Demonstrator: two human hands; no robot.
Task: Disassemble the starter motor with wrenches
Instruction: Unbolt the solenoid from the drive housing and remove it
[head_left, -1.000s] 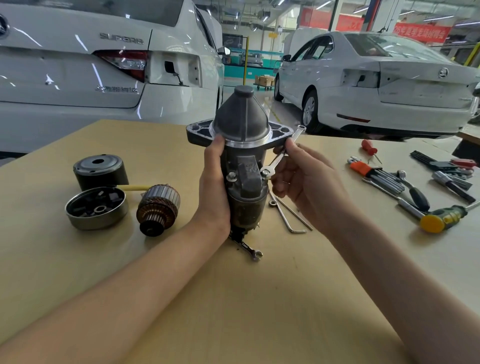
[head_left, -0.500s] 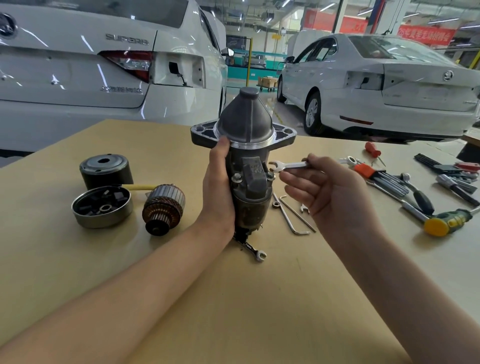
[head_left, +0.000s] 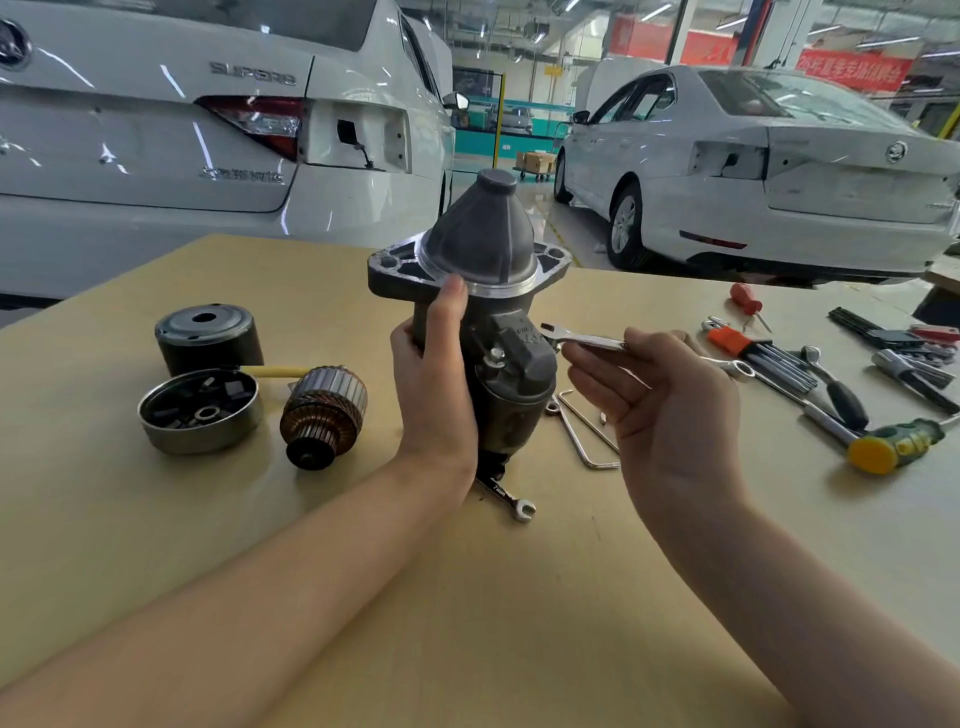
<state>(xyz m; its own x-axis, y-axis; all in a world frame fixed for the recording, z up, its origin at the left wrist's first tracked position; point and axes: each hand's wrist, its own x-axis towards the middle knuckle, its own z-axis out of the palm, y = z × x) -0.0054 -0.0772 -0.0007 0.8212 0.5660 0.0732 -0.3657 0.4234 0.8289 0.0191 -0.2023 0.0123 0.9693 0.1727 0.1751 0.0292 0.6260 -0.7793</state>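
Note:
The grey starter motor (head_left: 483, 249) stands upright on the wooden table (head_left: 467, 597), cone nose up. My left hand (head_left: 439, 374) grips its body from the left, thumb on the flange. My right hand (head_left: 670, 400) holds a small silver wrench (head_left: 579, 336) level, its open jaw just right of the motor's black solenoid block (head_left: 524, 348). A bolt head (head_left: 497, 355) shows on the motor's front. Another small wrench (head_left: 511, 501) lies under the motor's base.
Left of the motor lie a black housing (head_left: 208, 338), a round cap with brushes (head_left: 200, 410) and the copper armature (head_left: 322, 413). Two long bolts (head_left: 587, 436) lie behind my right hand. Hex keys (head_left: 763, 353), a ratchet (head_left: 836, 395) and a yellow-ended hammer (head_left: 888, 447) are at right.
My right hand swung the wrench from a steep tilt against the motor's flange down to level, its jaw now beside the solenoid block. My left hand has kept its grip.

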